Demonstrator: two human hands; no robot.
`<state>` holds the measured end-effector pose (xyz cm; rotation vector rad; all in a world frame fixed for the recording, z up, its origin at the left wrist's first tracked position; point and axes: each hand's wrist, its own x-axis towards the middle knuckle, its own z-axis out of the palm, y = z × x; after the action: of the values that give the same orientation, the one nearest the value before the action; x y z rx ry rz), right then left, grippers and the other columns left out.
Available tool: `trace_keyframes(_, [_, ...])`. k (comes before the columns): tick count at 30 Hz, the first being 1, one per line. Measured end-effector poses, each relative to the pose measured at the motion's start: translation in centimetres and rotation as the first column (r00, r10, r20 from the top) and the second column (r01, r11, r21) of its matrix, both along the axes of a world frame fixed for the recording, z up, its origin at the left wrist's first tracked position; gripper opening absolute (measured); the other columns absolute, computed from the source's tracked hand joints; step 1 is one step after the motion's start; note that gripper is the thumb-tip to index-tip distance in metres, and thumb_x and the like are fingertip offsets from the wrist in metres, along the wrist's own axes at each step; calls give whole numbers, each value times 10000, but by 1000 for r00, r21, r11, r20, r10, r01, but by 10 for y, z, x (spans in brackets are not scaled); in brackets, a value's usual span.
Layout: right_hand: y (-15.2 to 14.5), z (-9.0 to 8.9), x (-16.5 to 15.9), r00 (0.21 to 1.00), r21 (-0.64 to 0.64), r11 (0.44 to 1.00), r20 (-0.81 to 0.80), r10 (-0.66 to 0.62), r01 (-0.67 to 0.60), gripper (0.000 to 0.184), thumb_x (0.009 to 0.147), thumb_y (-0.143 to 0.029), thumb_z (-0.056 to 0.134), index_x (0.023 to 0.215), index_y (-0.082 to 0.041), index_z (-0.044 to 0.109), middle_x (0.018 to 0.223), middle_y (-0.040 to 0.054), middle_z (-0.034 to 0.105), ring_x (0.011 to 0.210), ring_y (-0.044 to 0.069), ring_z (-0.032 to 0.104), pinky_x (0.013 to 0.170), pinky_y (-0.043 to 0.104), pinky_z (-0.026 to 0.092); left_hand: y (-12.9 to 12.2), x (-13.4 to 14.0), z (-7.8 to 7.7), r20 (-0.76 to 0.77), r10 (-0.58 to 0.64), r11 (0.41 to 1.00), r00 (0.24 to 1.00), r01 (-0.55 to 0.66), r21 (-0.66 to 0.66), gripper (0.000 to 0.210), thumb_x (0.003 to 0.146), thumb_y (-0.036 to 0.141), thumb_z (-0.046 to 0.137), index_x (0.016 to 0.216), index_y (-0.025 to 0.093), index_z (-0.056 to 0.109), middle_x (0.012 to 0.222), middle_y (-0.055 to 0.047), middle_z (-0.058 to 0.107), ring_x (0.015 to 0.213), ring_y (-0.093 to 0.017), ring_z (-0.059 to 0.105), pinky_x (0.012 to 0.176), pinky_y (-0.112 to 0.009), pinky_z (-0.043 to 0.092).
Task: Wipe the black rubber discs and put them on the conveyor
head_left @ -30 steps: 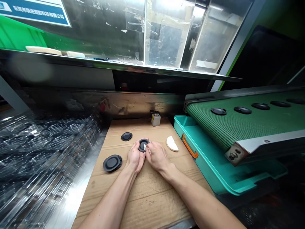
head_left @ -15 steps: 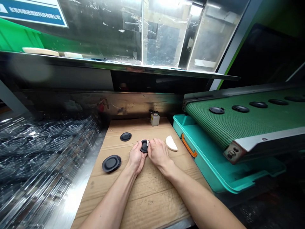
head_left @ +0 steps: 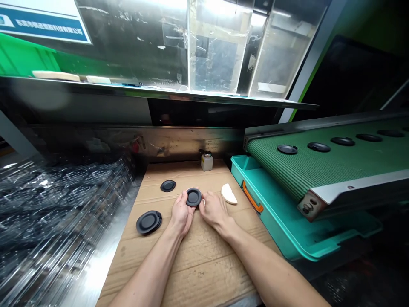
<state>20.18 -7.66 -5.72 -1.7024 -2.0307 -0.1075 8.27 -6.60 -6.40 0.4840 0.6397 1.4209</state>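
A small round black plastic lid with a raised rim is in my left hand, its thumb and fingers closed on the left and lower edge. My right hand sits at the lid's right edge with curled fingers; whatever is between the fingertips is hidden. On the cardboard sheet, another black lid lies up and to the left. A short stack of black lids is nearer, left of my left wrist. Right of my right hand lies a white half-round pad.
A small bottle with its cap flipped up stands at the cardboard's back edge. To the right, a teal bin sits partly under a green conveyor belt carrying several black lids. Clear plastic trays are piled left.
My right fingers have drawn back from over the lid to its right edge, so its face now shows. The white bit at those fingertips is out of sight.
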Motion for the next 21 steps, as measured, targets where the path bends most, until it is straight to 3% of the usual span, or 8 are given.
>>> trace_keyframes(5, [-1,4,11,987,43,997,-150,-59,66,156,900,-250,479,828,-198,607,831,50,635,770,180,590,659,271,387,1,-2,1,1,43,999,999,-43,-9,200,921,194,459,959,120,640,1073,-137,689,1048,-216,637,925,-398,515])
trace_keyframes(8, [-1,8,8,974,98,994,-214,70,-50,147,910,-228,466,907,-198,610,876,43,626,813,166,583,725,256,407,1,-3,-1,-2,10,1000,1000,-10,18,192,915,214,480,974,133,644,1109,-126,677,1055,-215,632,918,-390,514])
trace_keyframes(11, [-3,6,-1,967,75,983,-184,178,-166,137,906,-233,480,924,-209,614,873,35,608,810,160,569,750,251,415,1,-2,-5,-13,-34,999,999,34,41,193,894,254,529,1006,154,651,1133,-113,669,1049,-210,631,905,-375,517])
trace_keyframes(15, [-1,3,-9,985,75,992,-126,114,-105,160,917,-241,458,958,-209,610,902,55,595,849,179,551,768,271,417,0,0,-7,-47,-78,994,996,81,67,206,877,268,560,1029,167,657,1126,-103,672,1058,-207,623,905,-360,509])
trace_keyframes(19, [2,5,-10,964,83,964,-64,257,-251,149,918,-233,452,933,-211,599,962,55,599,884,172,541,789,264,418,0,-1,-5,-14,-36,998,999,37,47,183,892,201,512,969,139,666,1048,-101,694,1020,-188,634,929,-328,488])
trace_keyframes(21, [4,7,-10,965,70,964,-38,258,-255,151,918,-227,451,923,-209,601,952,54,601,875,172,538,779,265,418,0,-2,-4,6,-44,999,999,44,15,190,906,193,484,956,137,659,1027,-95,697,992,-182,642,922,-332,492])
